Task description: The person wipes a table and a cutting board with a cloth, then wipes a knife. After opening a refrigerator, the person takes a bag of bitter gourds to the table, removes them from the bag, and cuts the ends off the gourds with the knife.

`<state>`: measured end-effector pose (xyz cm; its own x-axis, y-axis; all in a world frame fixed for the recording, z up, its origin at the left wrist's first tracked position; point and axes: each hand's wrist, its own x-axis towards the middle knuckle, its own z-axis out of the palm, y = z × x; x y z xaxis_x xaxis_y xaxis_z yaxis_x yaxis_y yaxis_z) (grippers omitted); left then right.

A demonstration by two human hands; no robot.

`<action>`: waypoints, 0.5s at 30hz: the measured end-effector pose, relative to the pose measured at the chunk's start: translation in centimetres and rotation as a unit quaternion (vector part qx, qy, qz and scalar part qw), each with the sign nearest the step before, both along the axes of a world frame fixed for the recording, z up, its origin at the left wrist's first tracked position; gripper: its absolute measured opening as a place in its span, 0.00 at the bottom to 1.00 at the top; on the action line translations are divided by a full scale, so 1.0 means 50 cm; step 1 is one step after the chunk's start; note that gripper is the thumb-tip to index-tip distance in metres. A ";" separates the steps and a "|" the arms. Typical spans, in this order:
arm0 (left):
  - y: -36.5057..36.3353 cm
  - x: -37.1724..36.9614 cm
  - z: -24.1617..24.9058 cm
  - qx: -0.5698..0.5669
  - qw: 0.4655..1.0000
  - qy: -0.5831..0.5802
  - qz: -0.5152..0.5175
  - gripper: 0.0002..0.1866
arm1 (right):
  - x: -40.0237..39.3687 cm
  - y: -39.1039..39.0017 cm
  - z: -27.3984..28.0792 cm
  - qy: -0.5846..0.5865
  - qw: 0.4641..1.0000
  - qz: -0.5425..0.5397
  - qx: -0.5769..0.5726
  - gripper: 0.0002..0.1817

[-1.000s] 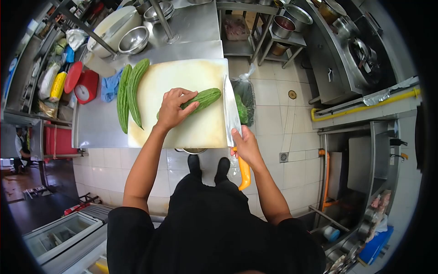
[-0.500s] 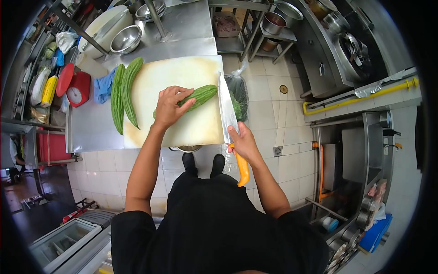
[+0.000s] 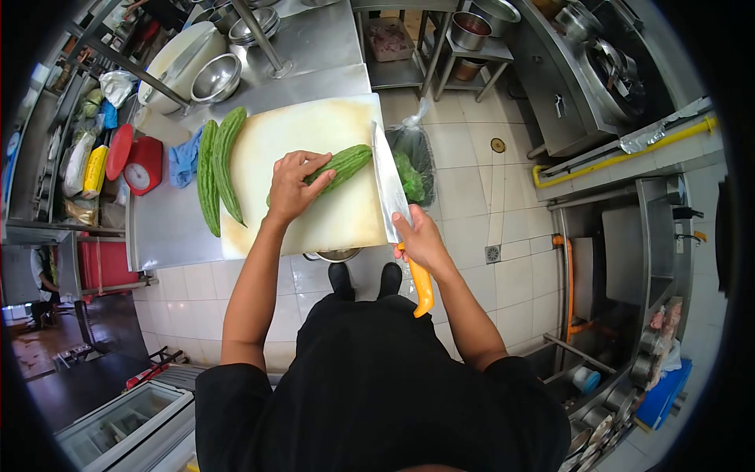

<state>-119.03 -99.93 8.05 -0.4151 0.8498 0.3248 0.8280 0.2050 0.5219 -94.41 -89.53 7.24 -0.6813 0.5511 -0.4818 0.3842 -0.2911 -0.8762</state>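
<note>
A green bitter gourd [image 3: 346, 167] lies slanted on the white cutting board [image 3: 314, 228]. My left hand [image 3: 296, 182] is wrapped over its lower left part and hides that end. My right hand [image 3: 421, 237] grips a large knife [image 3: 388, 177] near where the blade meets its yellow handle. The blade runs along the board's right edge, its tip pointing away from me, just right of the gourd's free end. Two more long bitter gourds [image 3: 228, 157] lie side by side at the board's left edge.
Left on the steel counter are a blue cloth [image 3: 184, 161] and a red scale [image 3: 144, 167]. Metal bowls [image 3: 217, 79] stand behind. A plastic bag [image 3: 410, 161] with green contents hangs beyond the board's right edge. Another person [image 3: 43, 275] is far left.
The camera view has shifted slightly, showing more of the plastic bag. Both hands, the gourd and the knife hold nearly the same places relative to the board.
</note>
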 end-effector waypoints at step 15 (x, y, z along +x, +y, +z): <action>0.005 -0.004 -0.004 0.012 1.000 0.002 -0.015 0.12 | -0.008 0.017 0.034 -0.032 0.998 0.046 0.006 0.15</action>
<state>-119.22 -99.70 7.83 -0.3884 0.8539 0.3464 0.8357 0.1681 0.5228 -94.81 -88.66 8.92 -0.6970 0.4937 -0.5200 0.4639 -0.2424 -0.8521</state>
